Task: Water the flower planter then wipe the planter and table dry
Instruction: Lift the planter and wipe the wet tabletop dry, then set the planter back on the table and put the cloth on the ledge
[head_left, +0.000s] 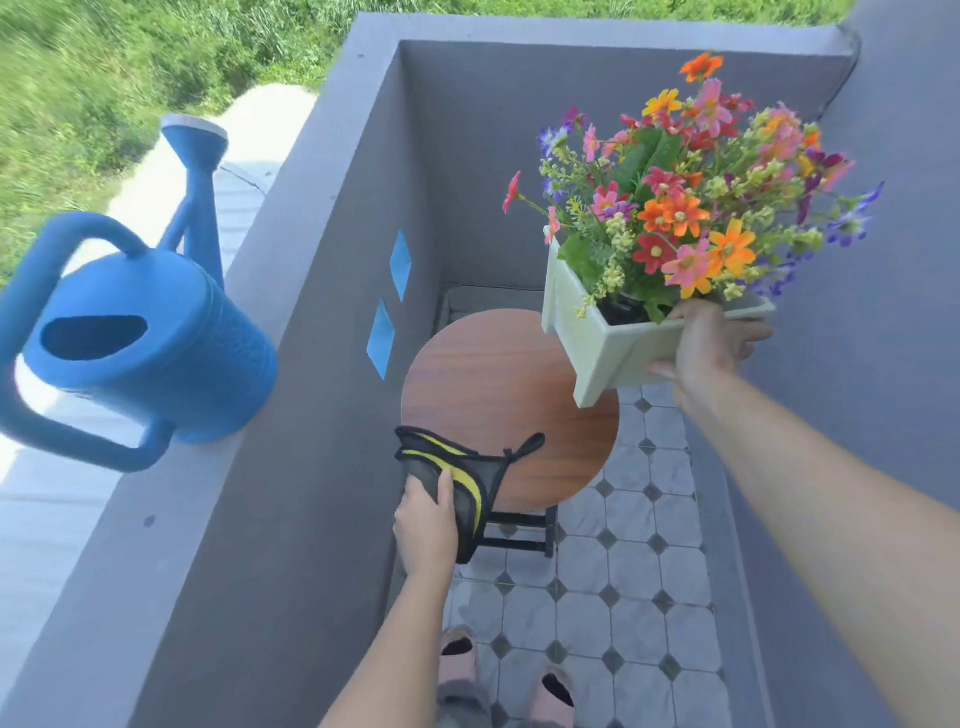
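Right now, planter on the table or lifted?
Lifted: right hand holds the planter tilted above the table, not touching it.

Surface (483, 374): round, brown wood-grain top on dark legs, standing on the floor beside the grey wall. On it: a black-and-yellow cloth (467, 467), draped over the near-left edge and partly hanging off; the rest of the top is bare.

Wall ledge (260, 322): flat grey top of the balcony wall. On it: one blue watering can (150, 332), upright, spout pointing away.

Floor (639, 571): pale octagonal tiles with small dark diamond insets. On it: the surface's legs and two feet in pinkish slippers (457, 652).
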